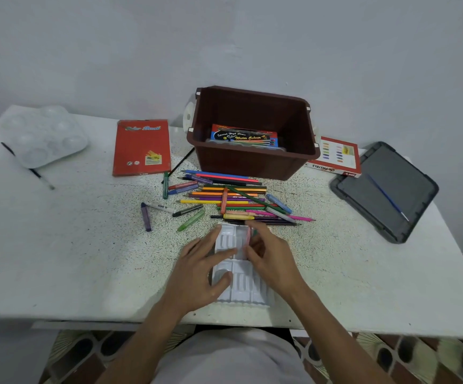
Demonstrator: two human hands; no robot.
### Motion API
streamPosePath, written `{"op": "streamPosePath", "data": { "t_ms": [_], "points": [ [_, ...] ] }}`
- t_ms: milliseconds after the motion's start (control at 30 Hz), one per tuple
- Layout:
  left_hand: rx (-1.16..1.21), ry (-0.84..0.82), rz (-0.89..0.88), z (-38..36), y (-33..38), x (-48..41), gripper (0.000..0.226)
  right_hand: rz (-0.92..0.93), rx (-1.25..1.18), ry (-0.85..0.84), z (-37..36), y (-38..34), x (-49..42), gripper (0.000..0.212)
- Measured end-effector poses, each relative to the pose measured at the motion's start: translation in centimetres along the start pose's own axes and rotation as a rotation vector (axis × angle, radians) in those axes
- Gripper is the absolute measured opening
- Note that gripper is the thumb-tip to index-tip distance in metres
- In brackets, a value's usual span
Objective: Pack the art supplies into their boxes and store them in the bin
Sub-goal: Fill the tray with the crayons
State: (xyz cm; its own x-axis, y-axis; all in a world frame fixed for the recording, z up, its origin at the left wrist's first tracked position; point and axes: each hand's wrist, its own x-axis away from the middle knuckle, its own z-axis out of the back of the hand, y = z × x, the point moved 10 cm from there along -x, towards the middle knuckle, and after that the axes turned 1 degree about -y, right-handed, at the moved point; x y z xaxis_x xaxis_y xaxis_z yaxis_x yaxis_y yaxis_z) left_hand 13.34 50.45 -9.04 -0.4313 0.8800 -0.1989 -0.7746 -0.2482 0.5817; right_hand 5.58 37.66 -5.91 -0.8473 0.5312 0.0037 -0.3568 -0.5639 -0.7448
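Note:
A white plastic crayon tray (240, 284) with moulded slots lies near the table's front edge. My left hand (200, 273) rests on its left side, thumb across the tray. My right hand (269, 256) pinches a pink crayon (248, 236) over a slot at the tray's far end. A heap of coloured pencils and crayons (233, 200) lies just beyond. Behind the heap stands the brown bin (252, 162) with a water colour box (244, 136) inside. A red colour pencil box (141, 146) lies left of the bin, and an oil pastels box (335, 157) lies to its right.
A grey bin lid (385, 192) with a blue paintbrush (388, 197) on it lies at the right. A clear paint palette (44, 134) and a black brush (28, 166) sit at the far left. Loose purple (146, 217) and green (191, 220) crayons lie left of the heap.

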Motion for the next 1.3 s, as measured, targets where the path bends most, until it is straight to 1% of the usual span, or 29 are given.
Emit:
{"op": "streamPosePath", "data": {
  "t_ms": [133,200,233,333,367,533,600,733,900,1000,1133,1200,1300],
  "points": [
    [0.001,-0.001,-0.007,0.0,0.2,0.0,0.049,0.039,0.154,0.039,-0.7,0.1,0.1,0.056],
    [0.003,-0.004,-0.002,0.0,0.2,0.0,0.049,0.039,0.176,0.059,-0.9,0.1,0.2,0.056],
    [0.003,-0.003,-0.002,0.0,0.2,0.0,0.049,0.051,0.176,0.076,-0.9,-0.1,0.3,0.051],
    [-0.004,0.002,-0.005,0.1,0.2,0.0,0.048,0.132,0.225,0.145,-0.8,-0.7,0.8,0.022],
    [-0.005,0.002,-0.005,0.1,0.2,0.0,0.048,0.155,0.258,0.165,-0.9,-0.7,0.9,0.017],
    [-0.001,-0.001,-0.005,-0.1,0.0,0.0,0.048,0.225,0.377,0.229,-0.8,-0.8,1.4,0.01],
    [-0.001,0.004,-0.012,-0.1,0.0,0.0,0.048,0.252,0.426,0.239,-0.9,-1.2,1.7,0.013],
    [-0.002,0.005,-0.015,-0.1,0.0,0.0,0.048,0.205,0.497,0.273,-0.2,-1.0,2.1,0.025],
    [-0.011,-0.006,-0.009,-0.4,-0.2,0.1,0.048,0.21,0.575,0.223,-0.3,-0.8,2.3,0.03],
    [-0.017,-0.01,-0.008,-0.4,-0.2,0.1,0.049,0.215,0.534,0.221,-0.1,-0.7,2.1,0.031],
    [-0.013,-0.009,-0.009,-0.4,-0.2,0.1,0.049,0.189,0.387,0.197,0.7,0.4,1.0,0.03],
    [-0.007,-0.014,-0.003,-0.5,-0.4,0.2,0.048,0.146,0.413,0.262,2.2,1.3,0.3,0.026],
    [0.004,-0.017,0.013,-0.6,-0.6,0.2,0.046,0.0,0.515,0.397,5.3,3.2,-0.4,0.025]
  ]
}}
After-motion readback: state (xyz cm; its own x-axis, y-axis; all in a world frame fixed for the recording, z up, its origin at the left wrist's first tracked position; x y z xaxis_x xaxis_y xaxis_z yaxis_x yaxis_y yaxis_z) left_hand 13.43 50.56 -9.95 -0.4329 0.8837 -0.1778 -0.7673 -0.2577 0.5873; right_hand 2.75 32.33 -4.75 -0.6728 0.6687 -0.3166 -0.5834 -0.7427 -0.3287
